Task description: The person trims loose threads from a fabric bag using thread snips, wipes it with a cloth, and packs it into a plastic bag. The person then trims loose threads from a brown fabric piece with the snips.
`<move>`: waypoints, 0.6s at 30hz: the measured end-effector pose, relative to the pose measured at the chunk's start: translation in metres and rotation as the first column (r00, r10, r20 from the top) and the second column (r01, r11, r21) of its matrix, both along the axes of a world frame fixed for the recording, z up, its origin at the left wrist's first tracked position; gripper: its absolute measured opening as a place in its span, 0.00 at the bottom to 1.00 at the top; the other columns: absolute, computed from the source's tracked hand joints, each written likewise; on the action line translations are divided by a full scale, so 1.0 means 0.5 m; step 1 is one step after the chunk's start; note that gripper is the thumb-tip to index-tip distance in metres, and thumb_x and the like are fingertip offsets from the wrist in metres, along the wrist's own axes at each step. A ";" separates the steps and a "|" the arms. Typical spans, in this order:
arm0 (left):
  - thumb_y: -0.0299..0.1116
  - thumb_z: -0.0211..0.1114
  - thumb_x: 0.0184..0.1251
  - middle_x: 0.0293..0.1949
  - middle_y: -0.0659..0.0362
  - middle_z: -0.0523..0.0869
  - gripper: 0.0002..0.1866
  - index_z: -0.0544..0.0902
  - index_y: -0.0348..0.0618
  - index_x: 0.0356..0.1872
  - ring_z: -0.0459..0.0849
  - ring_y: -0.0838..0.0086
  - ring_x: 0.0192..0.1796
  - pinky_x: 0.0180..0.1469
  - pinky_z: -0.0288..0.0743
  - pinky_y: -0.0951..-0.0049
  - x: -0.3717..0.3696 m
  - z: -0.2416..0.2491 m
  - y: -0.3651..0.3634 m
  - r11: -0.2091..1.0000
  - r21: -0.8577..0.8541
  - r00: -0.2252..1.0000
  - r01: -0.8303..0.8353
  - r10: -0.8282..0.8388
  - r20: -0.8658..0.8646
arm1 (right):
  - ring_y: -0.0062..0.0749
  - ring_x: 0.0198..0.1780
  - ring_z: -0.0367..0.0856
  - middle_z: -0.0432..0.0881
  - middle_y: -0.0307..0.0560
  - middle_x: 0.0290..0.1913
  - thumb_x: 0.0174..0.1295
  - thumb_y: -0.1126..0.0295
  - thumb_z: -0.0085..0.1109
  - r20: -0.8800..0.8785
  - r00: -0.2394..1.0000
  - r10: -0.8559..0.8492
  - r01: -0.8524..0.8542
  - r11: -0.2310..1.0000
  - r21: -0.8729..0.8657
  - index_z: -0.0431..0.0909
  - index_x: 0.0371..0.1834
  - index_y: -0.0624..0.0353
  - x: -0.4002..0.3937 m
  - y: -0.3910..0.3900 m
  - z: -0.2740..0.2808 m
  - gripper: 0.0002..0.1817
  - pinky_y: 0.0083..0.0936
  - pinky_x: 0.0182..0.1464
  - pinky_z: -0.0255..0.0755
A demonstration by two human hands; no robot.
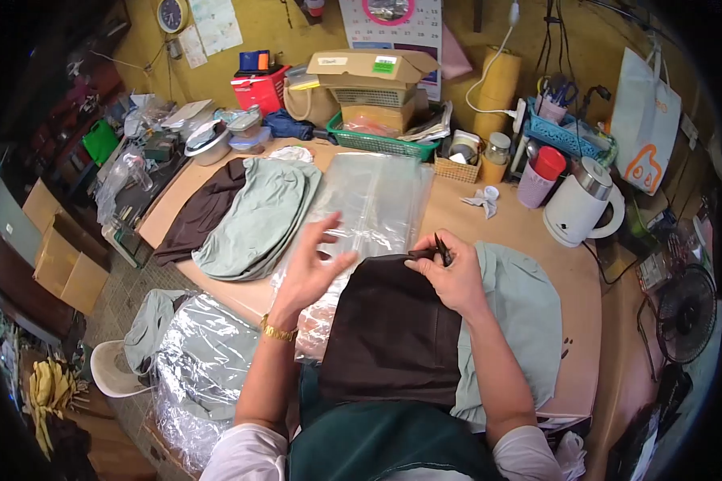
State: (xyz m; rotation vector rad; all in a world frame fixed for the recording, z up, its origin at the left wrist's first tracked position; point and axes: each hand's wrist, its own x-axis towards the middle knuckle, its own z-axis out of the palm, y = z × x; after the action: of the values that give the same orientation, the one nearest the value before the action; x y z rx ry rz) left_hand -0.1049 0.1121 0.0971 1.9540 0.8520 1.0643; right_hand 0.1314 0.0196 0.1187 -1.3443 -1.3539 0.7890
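A dark brown folded cloth (pixel 393 337) lies at the table's front edge, before the person's green apron. My right hand (pixel 451 276) pinches its upper right corner and also holds a small black tool (pixel 442 249). To the left, my left hand (pixel 317 268) is raised with its fingers apart, holding nothing, over clear plastic bags (pixel 369 200). Pale green cloth (pixel 521 313) lies beside and partly under the brown one on the right. Another pale green pile (pixel 257 216) rests on the left, next to dark brown cloth (pixel 196 210).
A white kettle (pixel 578 204), a pink cup (pixel 535 188) and a small jar (pixel 497 148) stand at the right back. Cardboard boxes sit in a green basket (pixel 385 144) at the back. Plastic-wrapped cloth (pixel 204 361) is at the lower left, and a fan (pixel 686 313) at the far right.
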 end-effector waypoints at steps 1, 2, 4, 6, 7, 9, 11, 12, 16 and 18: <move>0.46 0.73 0.61 0.61 0.51 0.74 0.41 0.66 0.43 0.72 0.76 0.65 0.56 0.50 0.75 0.68 0.007 0.001 -0.007 0.986 -0.115 0.993 0.120 -0.119 0.021 | 0.16 0.35 0.74 0.76 0.34 0.34 0.54 0.82 0.70 -0.101 0.995 0.018 -0.003 0.988 0.152 0.77 0.41 0.65 -0.017 0.004 -0.020 0.13 0.15 0.40 0.72; 0.47 0.73 0.61 0.53 0.53 0.80 0.37 0.72 0.40 0.68 0.79 0.70 0.52 0.48 0.75 0.71 0.021 0.011 -0.018 0.989 -0.077 0.990 0.125 -0.130 -0.051 | 0.16 0.35 0.74 0.76 0.34 0.34 0.54 0.82 0.70 -0.103 0.994 0.029 -0.013 0.988 0.151 0.77 0.41 0.65 -0.030 0.002 -0.021 0.13 0.15 0.40 0.72; 0.39 0.67 0.68 0.53 0.59 0.83 0.26 0.75 0.38 0.64 0.80 0.79 0.47 0.47 0.75 0.78 0.051 0.057 -0.041 0.906 -0.363 0.939 0.219 -0.296 -0.173 | 0.16 0.38 0.74 0.77 0.38 0.41 0.54 0.78 0.72 -0.206 0.976 0.074 -0.023 0.970 0.241 0.76 0.44 0.66 -0.048 -0.001 -0.017 0.16 0.17 0.44 0.74; 0.33 0.67 0.68 0.48 0.62 0.84 0.22 0.77 0.37 0.60 0.79 0.82 0.44 0.45 0.74 0.80 0.079 0.025 -0.045 0.910 -0.311 0.958 0.276 -0.286 0.014 | 0.15 0.36 0.73 0.78 0.36 0.39 0.55 0.77 0.72 -0.170 0.985 -0.040 0.082 0.967 0.242 0.77 0.43 0.65 -0.058 0.002 -0.006 0.15 0.17 0.42 0.73; 0.28 0.67 0.67 0.43 0.65 0.85 0.18 0.80 0.36 0.56 0.79 0.86 0.40 0.43 0.73 0.82 0.086 0.010 -0.046 0.912 -0.246 0.938 0.327 -0.282 0.203 | 0.15 0.35 0.72 0.79 0.36 0.38 0.56 0.76 0.72 -0.150 0.983 -0.103 0.138 0.959 0.246 0.77 0.42 0.64 -0.051 0.000 -0.005 0.14 0.17 0.41 0.72; 0.25 0.69 0.65 0.39 0.66 0.83 0.17 0.80 0.37 0.55 0.78 0.86 0.38 0.42 0.73 0.83 0.086 -0.005 -0.053 0.953 -0.178 0.927 0.246 -0.178 0.330 | 0.12 0.32 0.70 0.79 0.33 0.34 0.57 0.73 0.72 -0.080 0.995 -0.061 0.071 0.988 0.137 0.79 0.40 0.63 -0.014 -0.007 -0.012 0.12 0.16 0.37 0.69; 0.23 0.72 0.61 0.36 0.67 0.81 0.26 0.76 0.39 0.61 0.76 0.89 0.36 0.41 0.73 0.86 0.081 -0.001 -0.058 0.965 -0.204 0.827 0.164 -0.022 0.562 | 0.09 0.26 0.66 0.76 0.26 0.24 0.60 0.70 0.71 -0.082 0.997 0.012 -0.004 0.995 0.099 0.83 0.34 0.61 -0.002 -0.010 -0.020 0.07 0.15 0.30 0.61; 0.23 0.72 0.61 0.36 0.67 0.81 0.26 0.76 0.39 0.61 0.76 0.89 0.36 0.41 0.73 0.86 0.077 0.006 -0.061 0.965 -0.204 0.826 0.167 -0.023 0.563 | 0.09 0.26 0.66 0.76 0.26 0.24 0.60 0.70 0.71 -0.080 0.997 0.011 -0.003 0.995 0.098 0.83 0.34 0.61 -0.005 -0.015 -0.019 0.07 0.15 0.30 0.61; 0.25 0.71 0.63 0.38 0.66 0.83 0.27 0.75 0.40 0.64 0.76 0.89 0.35 0.36 0.69 0.89 0.064 0.017 -0.071 0.876 -0.376 0.763 0.302 0.014 0.646 | 0.10 0.27 0.67 0.77 0.29 0.26 0.60 0.71 0.70 -0.099 0.994 0.045 -0.039 0.997 0.066 0.82 0.32 0.63 -0.027 -0.026 -0.012 0.08 0.16 0.30 0.62; 0.29 0.69 0.67 0.34 0.68 0.83 0.16 0.83 0.38 0.54 0.74 0.90 0.31 0.31 0.64 0.89 0.052 0.028 -0.077 0.844 -0.459 0.902 0.278 -0.066 0.426 | 0.11 0.27 0.68 0.77 0.30 0.26 0.60 0.71 0.70 -0.060 0.996 0.066 -0.064 0.997 0.038 0.81 0.32 0.64 -0.035 -0.023 -0.016 0.08 0.16 0.31 0.64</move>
State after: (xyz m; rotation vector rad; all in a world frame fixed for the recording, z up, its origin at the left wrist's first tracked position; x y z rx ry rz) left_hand -0.0787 0.0736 0.1112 1.2801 0.6291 0.9551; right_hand 0.1140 0.0083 0.1107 -1.2435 -1.3627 0.8389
